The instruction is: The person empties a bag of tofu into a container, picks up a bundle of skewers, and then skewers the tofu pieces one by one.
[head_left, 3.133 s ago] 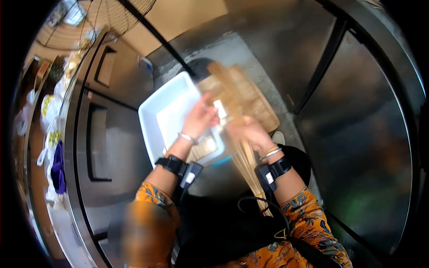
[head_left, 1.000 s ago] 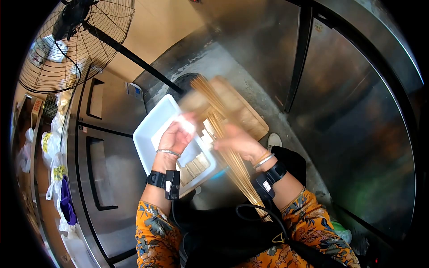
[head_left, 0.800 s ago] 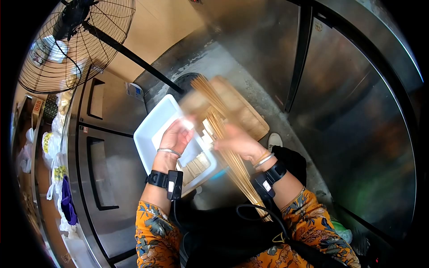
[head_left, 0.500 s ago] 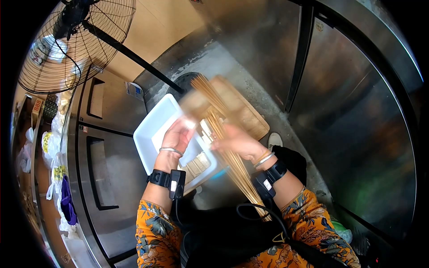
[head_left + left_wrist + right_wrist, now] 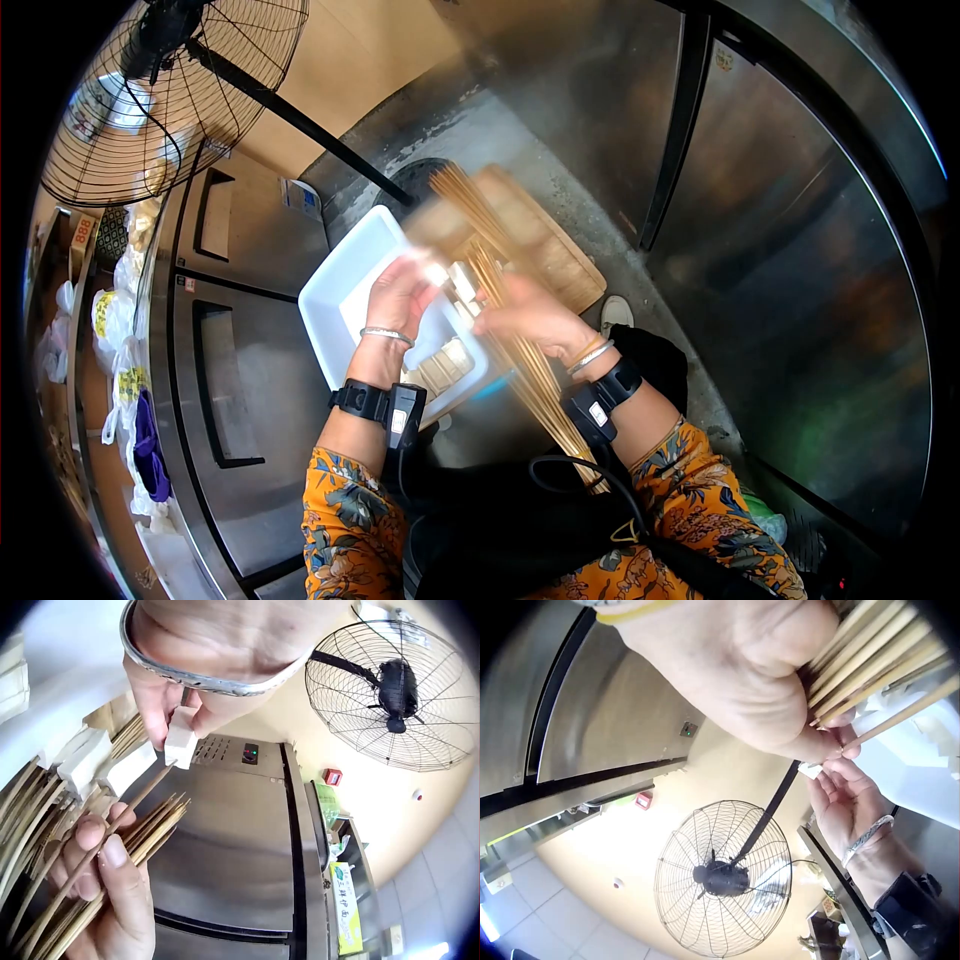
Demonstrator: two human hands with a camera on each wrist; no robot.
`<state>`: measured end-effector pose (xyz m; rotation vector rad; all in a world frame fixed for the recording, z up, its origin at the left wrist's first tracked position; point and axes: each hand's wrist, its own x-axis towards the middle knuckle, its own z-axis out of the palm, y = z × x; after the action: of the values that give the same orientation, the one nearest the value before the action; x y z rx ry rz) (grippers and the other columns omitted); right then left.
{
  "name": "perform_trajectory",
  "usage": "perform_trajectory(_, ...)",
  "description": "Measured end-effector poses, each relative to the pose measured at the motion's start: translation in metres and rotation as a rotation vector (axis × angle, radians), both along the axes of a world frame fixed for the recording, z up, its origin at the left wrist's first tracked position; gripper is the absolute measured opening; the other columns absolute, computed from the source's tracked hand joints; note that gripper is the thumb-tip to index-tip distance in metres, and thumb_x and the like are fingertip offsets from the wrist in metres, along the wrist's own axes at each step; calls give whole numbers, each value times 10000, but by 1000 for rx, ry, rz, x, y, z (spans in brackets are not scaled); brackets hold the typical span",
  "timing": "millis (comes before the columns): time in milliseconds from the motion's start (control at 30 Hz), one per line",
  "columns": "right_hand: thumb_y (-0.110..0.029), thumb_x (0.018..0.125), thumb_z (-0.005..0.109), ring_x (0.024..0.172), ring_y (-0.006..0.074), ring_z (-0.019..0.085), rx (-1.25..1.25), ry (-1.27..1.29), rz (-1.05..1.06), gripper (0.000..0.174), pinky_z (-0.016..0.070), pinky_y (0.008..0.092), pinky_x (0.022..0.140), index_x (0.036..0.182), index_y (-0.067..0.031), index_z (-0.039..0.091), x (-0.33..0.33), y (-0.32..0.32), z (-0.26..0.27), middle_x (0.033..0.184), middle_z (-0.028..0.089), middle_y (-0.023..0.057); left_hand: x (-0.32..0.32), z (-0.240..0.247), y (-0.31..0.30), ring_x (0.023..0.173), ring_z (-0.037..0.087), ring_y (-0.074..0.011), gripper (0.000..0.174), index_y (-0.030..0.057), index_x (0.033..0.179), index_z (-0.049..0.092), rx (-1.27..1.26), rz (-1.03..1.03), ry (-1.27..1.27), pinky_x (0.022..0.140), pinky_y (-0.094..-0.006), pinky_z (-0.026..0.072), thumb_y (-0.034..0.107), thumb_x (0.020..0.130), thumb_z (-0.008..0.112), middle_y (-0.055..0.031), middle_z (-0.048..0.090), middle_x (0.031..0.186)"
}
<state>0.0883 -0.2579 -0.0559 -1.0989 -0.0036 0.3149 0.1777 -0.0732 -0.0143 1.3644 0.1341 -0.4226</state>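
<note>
Grey concrete floor (image 5: 610,215) — a wooden board (image 5: 560,255) lies flat on it just beyond the right hand (image 5: 525,315), a white tub (image 5: 340,290) below the left hand (image 5: 400,295) — a fan's round base (image 5: 420,178) farther off.

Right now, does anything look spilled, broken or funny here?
Nothing stands out. The left hand pinches a white cube, the right hand grips the skewer bundle, and other pieces lie in the white tray.

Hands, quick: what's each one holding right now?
Left hand: pinches a white cube.
Right hand: grips a bundle of skewers.
</note>
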Motion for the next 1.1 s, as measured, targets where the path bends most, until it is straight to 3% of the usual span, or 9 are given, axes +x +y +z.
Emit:
perform_trajectory(267, -51, 745, 679, 762, 87, 557, -2, -14, -50, 288, 458, 216, 659, 993, -53, 531, -1, 3, -4, 877, 566, 17, -5, 9, -7, 866, 642, -154, 271, 2, 1155, 562, 86, -39, -80, 750, -248, 553, 100, 902, 577, -59, 636, 973)
perform_trajectory(367, -44, 745, 677, 782, 94, 572, -24, -17, -50, 294, 465, 220, 670, 998, -43, 526, 0, 3, -7, 883, 571, 22, -8, 6, -8, 902, 632, -158, 204, 54, 1052, 634, 145, -50, -95, 786, -271, 522, 58, 852, 597, -45, 646, 992)
perform_trajectory(667, -11, 750, 664, 810, 125, 600, -6, -14, -36, 312, 493, 250, 701, 1022, -22, 511, 0, 1, -5, 870, 575, 47, -17, -4, -9, 893, 617, -134, 222, 78, 1050, 650, 238, -48, -148, 754, -270, 523, 85, 828, 650, -35, 648, 978)
perform_trajectory(933, 10, 752, 650, 804, 143, 603, -84, -56, -85, 302, 503, 263, 708, 1016, -9, 505, 3, 4, -15, 864, 566, 65, -32, -5, -19, 874, 633, -158, 244, -1, 1073, 625, 277, -56, -162, 746, -273, 542, 78, 844, 649, -86, 648, 989)
perform_trajectory(1033, 5, 766, 639, 796, 142, 601, 16, -2, -72, 279, 506, 264, 705, 1010, -11, 505, 2, 3, -16, 861, 571, 60, -42, 0, -27, 905, 641, -187, 294, -56, 1132, 577, 247, -82, -150, 763, -296, 551, 61, 866, 618, -115, 644, 1013)
perform_trajectory(1100, 0, 773, 633, 788, 131, 595, -86, -18, -68, 281, 504, 259, 698, 1024, -11, 507, 1, 1, -13, 866, 576, 53, -49, 2, -31, 914, 641, -193, 319, -72, 1154, 556, 244, -101, -142, 768, -301, 554, 59, 869, 613, -124, 643, 1011)
